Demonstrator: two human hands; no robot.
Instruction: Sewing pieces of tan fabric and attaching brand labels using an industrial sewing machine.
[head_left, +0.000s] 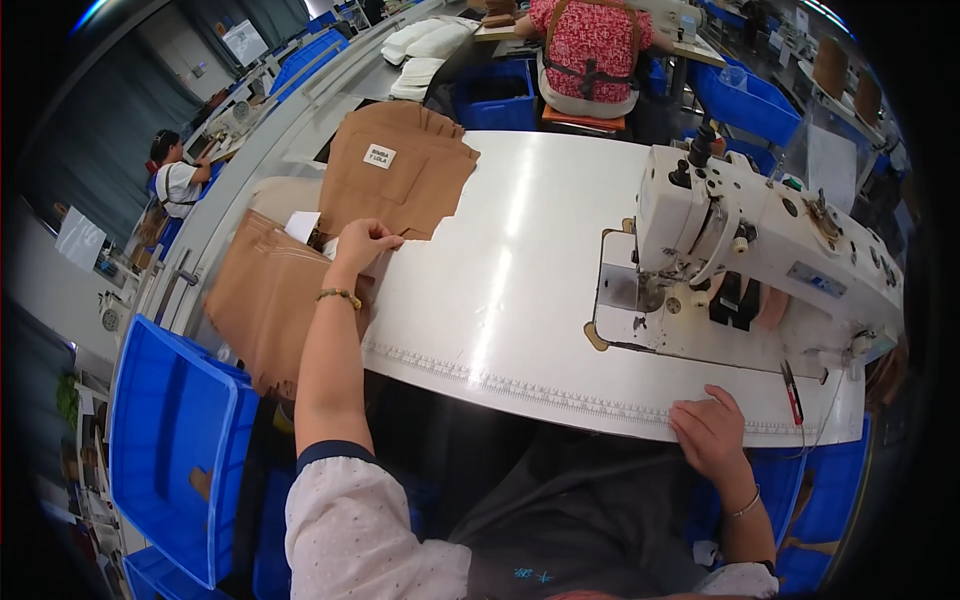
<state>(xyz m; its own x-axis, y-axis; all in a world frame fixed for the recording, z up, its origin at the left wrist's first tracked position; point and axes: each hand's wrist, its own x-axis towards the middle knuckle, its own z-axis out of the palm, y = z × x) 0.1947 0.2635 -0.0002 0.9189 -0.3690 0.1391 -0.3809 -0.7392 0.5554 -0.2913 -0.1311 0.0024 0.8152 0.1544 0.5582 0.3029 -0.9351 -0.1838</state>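
Observation:
My left hand [362, 246] reaches to the left end of the white sewing table [500, 300]. Its thumb and fingers pinch together at the lower edge of a stack of brown fabric panels [400, 175]; the exact grip is small and partly hidden. A white label sits on the top panel. Under my left wrist, more brown fabric pieces [262, 290] with pale lines hang over the table's side. My right hand [712, 430] rests on the front edge by the printed ruler strip, fingers loosely spread with nothing in them.
A white sewing machine [770, 250] stands at the right, with red-handled thread snips [792, 393] in front. Blue bins [180, 440] line the left side. Beyond the table a person in a red patterned top [592, 50] sits; another person [178, 175] works at far left.

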